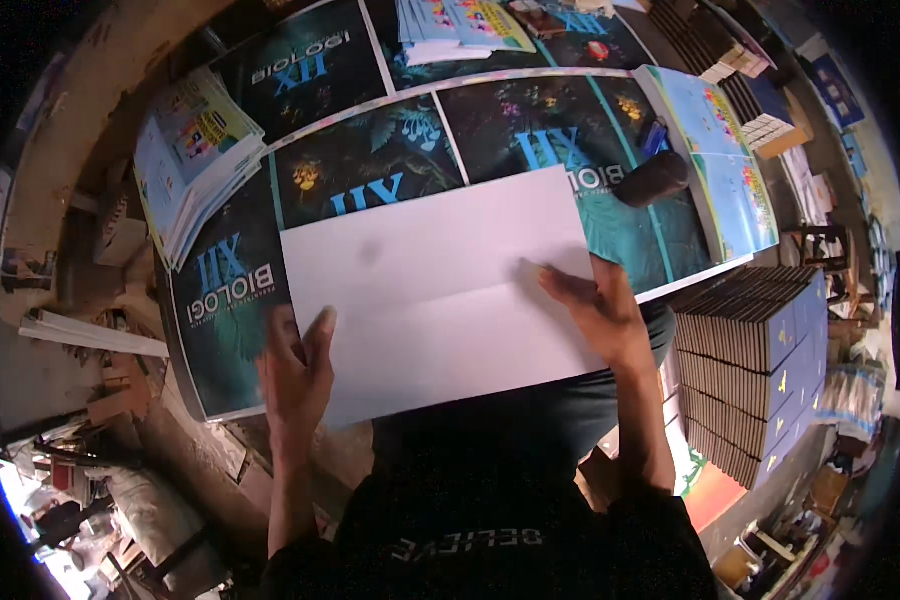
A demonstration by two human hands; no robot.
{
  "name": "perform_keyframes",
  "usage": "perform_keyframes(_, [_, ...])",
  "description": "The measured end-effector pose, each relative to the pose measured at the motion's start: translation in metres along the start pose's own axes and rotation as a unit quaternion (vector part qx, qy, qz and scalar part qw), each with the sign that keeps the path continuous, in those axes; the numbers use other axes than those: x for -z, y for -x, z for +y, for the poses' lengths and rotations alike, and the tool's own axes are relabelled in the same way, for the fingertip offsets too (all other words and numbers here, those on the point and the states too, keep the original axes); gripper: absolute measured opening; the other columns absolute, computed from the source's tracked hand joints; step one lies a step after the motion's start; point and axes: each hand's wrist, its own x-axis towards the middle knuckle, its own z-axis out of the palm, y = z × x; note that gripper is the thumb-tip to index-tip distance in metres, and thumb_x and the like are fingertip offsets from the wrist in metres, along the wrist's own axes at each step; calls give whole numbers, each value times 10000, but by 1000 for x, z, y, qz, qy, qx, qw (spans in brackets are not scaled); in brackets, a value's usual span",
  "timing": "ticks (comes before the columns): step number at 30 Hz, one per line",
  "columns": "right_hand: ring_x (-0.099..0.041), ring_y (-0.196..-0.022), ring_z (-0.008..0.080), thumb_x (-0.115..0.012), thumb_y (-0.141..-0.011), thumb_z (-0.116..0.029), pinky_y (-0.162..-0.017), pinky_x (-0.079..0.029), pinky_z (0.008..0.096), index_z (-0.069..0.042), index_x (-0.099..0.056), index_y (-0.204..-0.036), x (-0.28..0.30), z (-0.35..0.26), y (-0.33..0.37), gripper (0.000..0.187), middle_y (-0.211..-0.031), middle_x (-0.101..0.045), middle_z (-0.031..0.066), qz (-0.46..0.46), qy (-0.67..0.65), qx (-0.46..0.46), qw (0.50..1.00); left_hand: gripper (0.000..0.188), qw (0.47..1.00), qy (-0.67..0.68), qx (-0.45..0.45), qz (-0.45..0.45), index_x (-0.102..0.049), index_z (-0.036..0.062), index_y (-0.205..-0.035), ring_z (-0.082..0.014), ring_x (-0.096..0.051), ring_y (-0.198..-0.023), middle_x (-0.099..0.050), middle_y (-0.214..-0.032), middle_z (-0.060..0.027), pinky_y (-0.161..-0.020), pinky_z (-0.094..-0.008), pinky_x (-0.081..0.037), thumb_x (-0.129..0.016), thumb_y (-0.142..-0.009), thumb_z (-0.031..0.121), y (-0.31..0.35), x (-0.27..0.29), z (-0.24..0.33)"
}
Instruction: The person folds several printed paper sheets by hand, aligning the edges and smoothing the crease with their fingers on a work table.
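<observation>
A large white sheet of paper (440, 270) with a faint crosswise crease is held in front of me, tilted over the near edge of the table. My left hand (298, 365) grips its left edge, thumb on top and fingers hidden underneath. On the opposite edge my right hand (608, 315) holds it the same way, the thumb lying over the paper. Under and beyond the sheet, the tabletop is covered with dark printed cover sheets (360, 160) with blue lettering and leaf pictures.
Colourful printed sheets (195, 150) are piled at the left; others lie at the back (465, 25) and right (715, 150). A dark rounded object (653, 180) rests beside a small blue item (654, 138). A tall stack of blue-covered books (755, 370) stands on the right.
</observation>
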Motion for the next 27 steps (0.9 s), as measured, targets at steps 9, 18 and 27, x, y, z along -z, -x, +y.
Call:
perform_keyframes(9, [-692, -980, 201, -759, -875, -179, -829, -557, 317, 0, -626, -1203, 3, 0, -3, 397, -1029, -664, 140, 5, 82, 51, 995, 976, 890, -206, -387, -123, -401, 5, -1448, -356, -419, -1309, -428, -1430, -180, -1068, -534, -312, -827, -712, 482, 24, 23, -31])
perform_keyframes(18, [-590, -1192, 281, -597, -838, 16, -936, -515, 421, -19, -577, -1278, 57, -34, 21, 442, -1420, -514, 160, -49, 545, 279, 789, 984, 888, -220, -394, -88, -439, 93, -1456, -332, -409, -1327, -419, -1430, -148, -1040, -513, -282, -894, -607, 297, 19, 12, -49])
perform_keyframes(27, [-542, -1269, 241, -578, -773, -19, -968, -482, 362, -25, -533, -1374, 63, 17, 11, 603, -1431, -518, 108, -158, 549, 376, 729, 701, 877, -230, -414, -85, -570, 97, -1367, -381, -535, -1197, -514, -1365, -179, -993, -496, -395, -743, -758, 399, 6, 22, -52])
